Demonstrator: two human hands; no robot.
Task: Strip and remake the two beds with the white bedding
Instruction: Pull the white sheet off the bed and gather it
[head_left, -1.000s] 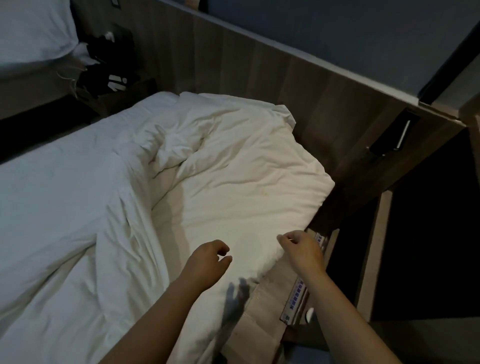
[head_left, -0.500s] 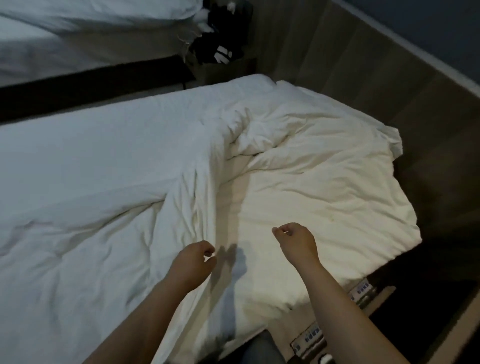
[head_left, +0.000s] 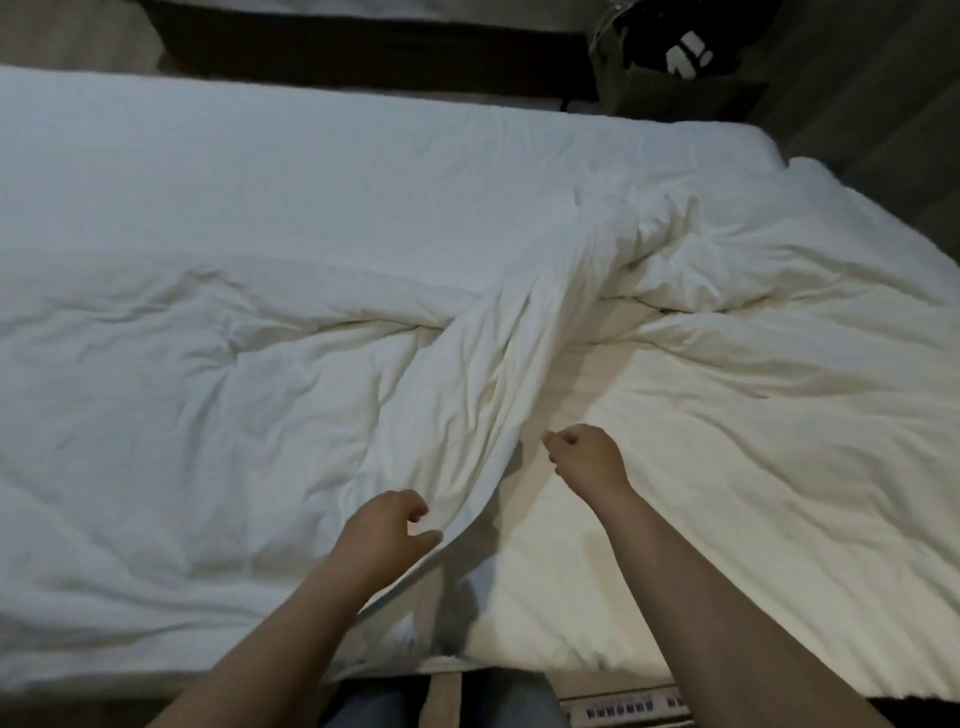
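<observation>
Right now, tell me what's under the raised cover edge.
A cream layer shows beneath the cover, from its raised edge rightward. How far it runs left is hidden under the cover.

A person's left hand (head_left: 387, 525) appears to pinch the folded edge of a rumpled white duvet (head_left: 260, 364) on a bed (head_left: 727, 519); the right hand (head_left: 587, 457), fingers curled, hovers just beside the fold.

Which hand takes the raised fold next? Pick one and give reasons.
Left, probably. The left hand sits at the near edge of the fold, half open toward it. The right hand is curled above the flat sheet beside the fold, holding nothing.
</observation>
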